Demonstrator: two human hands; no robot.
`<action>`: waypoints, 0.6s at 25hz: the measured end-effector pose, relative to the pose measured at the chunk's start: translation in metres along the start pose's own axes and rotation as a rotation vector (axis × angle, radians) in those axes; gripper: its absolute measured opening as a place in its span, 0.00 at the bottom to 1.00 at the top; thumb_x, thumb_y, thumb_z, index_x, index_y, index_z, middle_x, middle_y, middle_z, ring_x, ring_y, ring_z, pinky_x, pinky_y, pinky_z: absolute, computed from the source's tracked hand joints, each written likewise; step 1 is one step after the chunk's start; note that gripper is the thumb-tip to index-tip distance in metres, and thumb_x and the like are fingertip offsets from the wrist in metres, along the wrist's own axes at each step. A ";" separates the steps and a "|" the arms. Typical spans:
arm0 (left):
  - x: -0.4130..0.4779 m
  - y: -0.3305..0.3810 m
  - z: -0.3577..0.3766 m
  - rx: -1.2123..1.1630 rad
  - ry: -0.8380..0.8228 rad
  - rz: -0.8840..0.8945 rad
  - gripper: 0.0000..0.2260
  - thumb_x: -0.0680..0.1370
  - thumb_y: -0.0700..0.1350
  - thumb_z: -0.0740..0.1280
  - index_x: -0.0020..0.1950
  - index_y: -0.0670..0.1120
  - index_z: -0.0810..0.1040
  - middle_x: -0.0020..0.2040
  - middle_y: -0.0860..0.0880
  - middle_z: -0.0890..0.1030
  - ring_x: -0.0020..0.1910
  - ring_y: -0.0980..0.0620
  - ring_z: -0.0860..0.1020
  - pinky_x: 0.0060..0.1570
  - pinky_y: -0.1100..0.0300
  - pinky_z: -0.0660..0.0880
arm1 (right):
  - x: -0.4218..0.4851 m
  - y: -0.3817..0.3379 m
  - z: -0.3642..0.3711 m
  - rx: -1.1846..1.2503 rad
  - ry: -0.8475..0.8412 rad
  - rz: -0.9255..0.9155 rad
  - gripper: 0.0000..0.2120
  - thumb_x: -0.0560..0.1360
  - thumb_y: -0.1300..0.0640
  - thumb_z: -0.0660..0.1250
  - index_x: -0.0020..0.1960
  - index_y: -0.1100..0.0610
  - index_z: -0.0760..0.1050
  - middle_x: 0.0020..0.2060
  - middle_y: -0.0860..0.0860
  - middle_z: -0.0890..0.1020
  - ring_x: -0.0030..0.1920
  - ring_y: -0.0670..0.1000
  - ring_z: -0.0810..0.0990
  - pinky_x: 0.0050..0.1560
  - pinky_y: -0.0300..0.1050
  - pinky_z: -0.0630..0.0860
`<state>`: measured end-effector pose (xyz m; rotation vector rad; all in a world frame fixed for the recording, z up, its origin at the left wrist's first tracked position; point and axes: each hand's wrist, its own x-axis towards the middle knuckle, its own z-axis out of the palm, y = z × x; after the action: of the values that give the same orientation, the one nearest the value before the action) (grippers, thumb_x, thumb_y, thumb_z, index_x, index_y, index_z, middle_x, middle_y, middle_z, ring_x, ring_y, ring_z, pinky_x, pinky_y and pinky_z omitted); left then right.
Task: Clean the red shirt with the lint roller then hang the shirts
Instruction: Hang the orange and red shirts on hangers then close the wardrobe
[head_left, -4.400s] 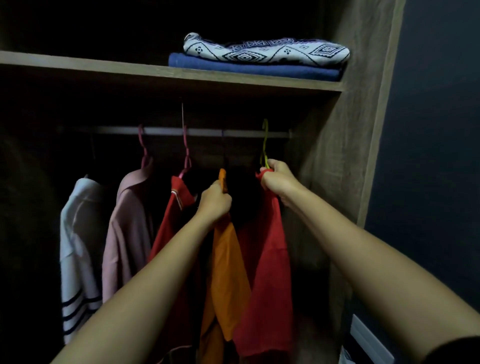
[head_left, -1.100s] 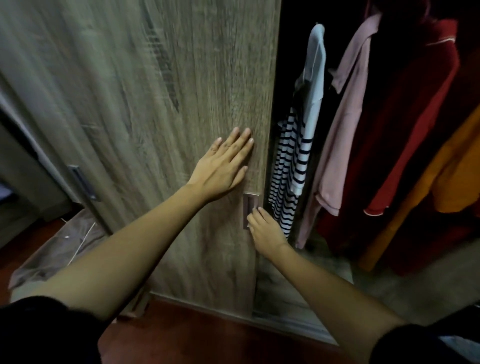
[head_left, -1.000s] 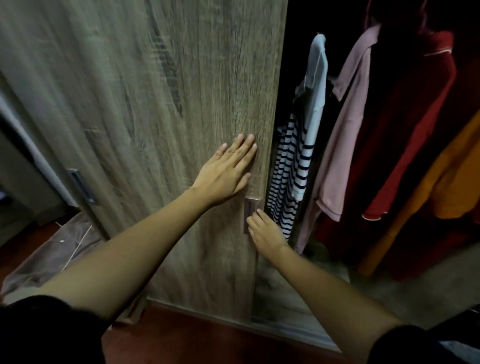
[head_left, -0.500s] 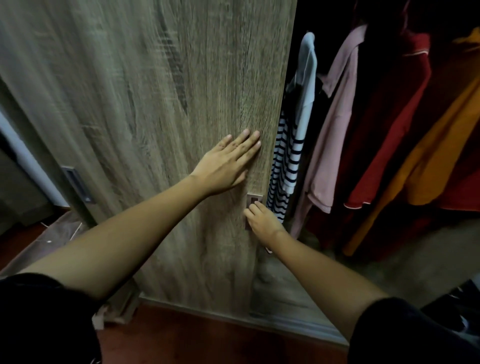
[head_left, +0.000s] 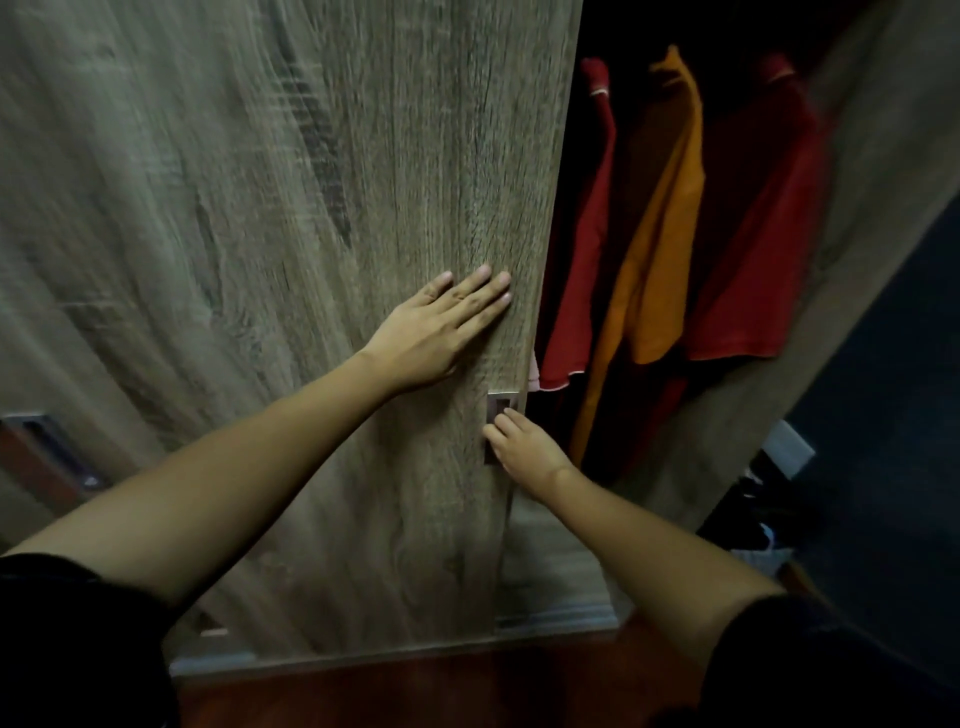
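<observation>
One view only, head cam, worn by the person, wide-angle w/ edges bowed. Looks fwd and steeply down at a wood-grain sliding wardrobe door (head_left: 291, 249), close, about arm's reach; door fills the left and centre of frame. Both bare forearms enter from the bottom corners. Open part of the wardrobe sits upper right, wardrobe side panel (head_left: 841, 291) slanting along the right. Red-brown floor (head_left: 467, 691) runs along the bottom edge, nearest the cam.
</observation>
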<state>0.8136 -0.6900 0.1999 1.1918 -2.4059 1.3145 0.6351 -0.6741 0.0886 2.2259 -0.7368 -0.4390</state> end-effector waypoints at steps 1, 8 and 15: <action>0.013 0.007 0.000 -0.005 0.010 0.020 0.28 0.73 0.44 0.53 0.74 0.42 0.60 0.74 0.44 0.64 0.73 0.48 0.60 0.70 0.52 0.52 | -0.010 0.007 0.010 -0.008 -0.023 0.003 0.21 0.79 0.56 0.52 0.72 0.58 0.64 0.68 0.51 0.67 0.67 0.54 0.66 0.74 0.48 0.55; 0.123 0.081 0.005 -0.038 0.106 0.127 0.27 0.74 0.45 0.53 0.73 0.42 0.61 0.74 0.44 0.64 0.73 0.47 0.63 0.70 0.54 0.51 | -0.099 0.066 0.084 0.019 -0.187 0.058 0.22 0.81 0.60 0.49 0.73 0.65 0.54 0.73 0.58 0.59 0.73 0.60 0.56 0.75 0.51 0.48; 0.209 0.147 0.007 -0.029 0.157 0.147 0.26 0.74 0.48 0.53 0.73 0.44 0.63 0.73 0.47 0.66 0.72 0.50 0.64 0.70 0.55 0.61 | -0.161 0.111 0.144 0.063 -0.308 0.115 0.22 0.81 0.60 0.47 0.74 0.65 0.51 0.74 0.58 0.54 0.75 0.60 0.50 0.75 0.50 0.45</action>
<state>0.5709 -0.7708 0.1993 0.8835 -2.4281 1.3535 0.3951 -0.7140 0.0884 2.1849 -1.0464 -0.7191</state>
